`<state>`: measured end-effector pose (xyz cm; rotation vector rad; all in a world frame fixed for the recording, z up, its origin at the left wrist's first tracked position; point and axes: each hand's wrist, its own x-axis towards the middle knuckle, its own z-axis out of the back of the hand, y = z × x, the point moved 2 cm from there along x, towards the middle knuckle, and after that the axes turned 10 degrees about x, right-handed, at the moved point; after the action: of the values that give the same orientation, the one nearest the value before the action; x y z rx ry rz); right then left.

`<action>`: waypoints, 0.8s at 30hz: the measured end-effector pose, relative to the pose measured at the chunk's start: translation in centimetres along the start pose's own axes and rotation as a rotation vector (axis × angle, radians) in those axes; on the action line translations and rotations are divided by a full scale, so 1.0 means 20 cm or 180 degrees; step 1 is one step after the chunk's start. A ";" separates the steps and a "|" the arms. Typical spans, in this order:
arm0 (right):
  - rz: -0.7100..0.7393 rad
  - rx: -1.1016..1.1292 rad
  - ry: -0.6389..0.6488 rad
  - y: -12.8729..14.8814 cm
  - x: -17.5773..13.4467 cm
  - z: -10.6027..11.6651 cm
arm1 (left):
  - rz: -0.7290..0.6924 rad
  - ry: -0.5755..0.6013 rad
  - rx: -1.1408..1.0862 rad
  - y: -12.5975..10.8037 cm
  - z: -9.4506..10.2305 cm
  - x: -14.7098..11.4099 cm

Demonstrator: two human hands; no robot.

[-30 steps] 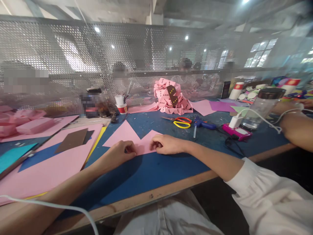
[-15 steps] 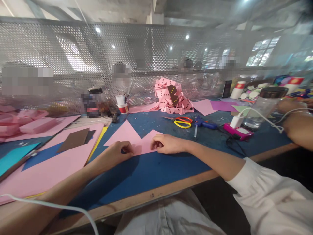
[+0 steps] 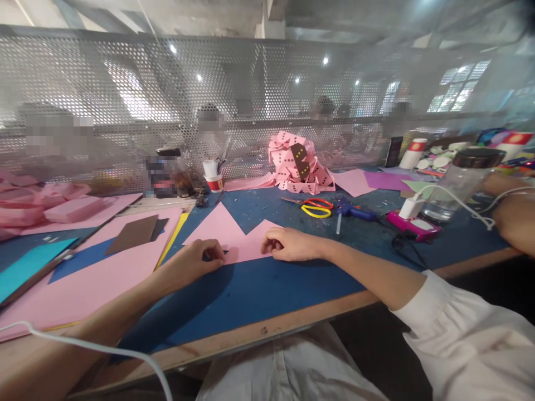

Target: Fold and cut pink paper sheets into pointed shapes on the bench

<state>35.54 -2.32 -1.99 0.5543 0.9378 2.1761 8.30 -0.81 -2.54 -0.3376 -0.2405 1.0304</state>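
A sheet of pink paper (image 3: 244, 243) with a zigzag, two-peaked far edge lies on the blue tabletop before me. My left hand (image 3: 203, 256) has its fingers curled, thumb and fingertips together at the paper's near left edge. Beside those fingertips shows a small dark triangular spot that I cannot make out. On the right part of the sheet rests my right hand (image 3: 288, 244), fingers bent inward and pressed to the paper. Beyond it lie scissors (image 3: 316, 208) with red and yellow handles and a blue glue gun (image 3: 355, 210).
Pink sheets (image 3: 125, 278) with a brown piece (image 3: 132, 234) lie left. A pink paper construction with dots (image 3: 288, 161) stands at the back, near a paper cup (image 3: 214, 182). At right are a magenta power strip (image 3: 412, 225), a clear jar (image 3: 443, 192) and another person's arm (image 3: 514, 217).
My left hand has slid slightly left along the paper's near edge, and the small dark spot beside its fingertips now shows. My right hand keeps its place. The view has shifted a little.
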 end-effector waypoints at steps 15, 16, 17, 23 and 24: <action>-0.0021 -0.0036 0.0013 0.01 0.00 0.00 | 0.0008 0.0004 0.0010 0.11 0.02 -0.03; -0.0017 -0.0030 0.0013 0.01 0.00 0.00 | 0.0011 0.0008 0.0011 0.11 0.02 -0.04; -0.0013 -0.0028 0.0008 0.01 0.00 0.00 | 0.0016 0.0010 0.0013 0.12 0.02 -0.04; -0.0034 -0.0048 -0.0019 0.01 -0.01 0.00 | 0.0025 -0.0035 -0.0006 0.13 0.02 -0.05; -0.0042 -0.0048 -0.0018 0.01 -0.01 0.00 | 0.0026 -0.0039 -0.0013 0.14 0.02 -0.05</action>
<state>35.55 -2.51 -1.75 0.5453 0.9186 2.1669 5.52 -0.25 -3.26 -0.3361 -0.2524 1.0404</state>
